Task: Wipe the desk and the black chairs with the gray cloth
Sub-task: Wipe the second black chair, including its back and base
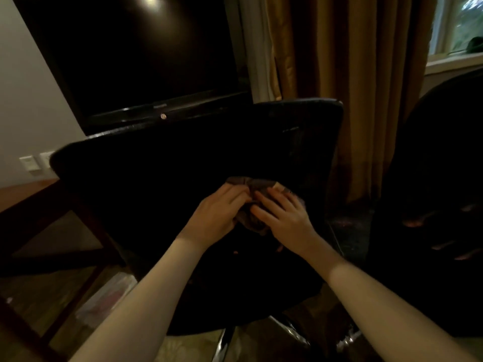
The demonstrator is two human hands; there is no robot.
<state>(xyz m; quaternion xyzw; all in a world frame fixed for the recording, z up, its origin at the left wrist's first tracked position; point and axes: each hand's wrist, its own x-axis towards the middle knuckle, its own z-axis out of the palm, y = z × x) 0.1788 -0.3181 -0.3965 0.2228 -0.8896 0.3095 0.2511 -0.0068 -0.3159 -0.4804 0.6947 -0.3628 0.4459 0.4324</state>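
Left grip [219, 212], a bare hand, has its fingers curled into the crumpled gray cloth [251, 185] of soft fabric and bunches a fold of it, while the right grip [285, 218], the other bare hand, lies open on top of the same cloth with its fingers spread and fairly straight, pressing it down. The two grips sit just beside each other, nearly touching over the middle of the cloth. The gray cloth rests on the dark surface of a broad black chair [183, 165] with a rough-textured cover; whether that surface is the seat or the back cannot be told in the dim light. Shiny chrome legs [227, 338] of the chair's base show below its near edge. A second black chair [431, 178] stands just to the right, apart from the cloth. To the left a brown wooden table [23, 194] with dark legs reaches toward the wall, where white wall plates [32, 163] are mounted. Behind the chair stands a large black flat television screen [136, 56], and to its right hangs a golden-brown curtain [352, 74] beside a white-framed window [460, 24].
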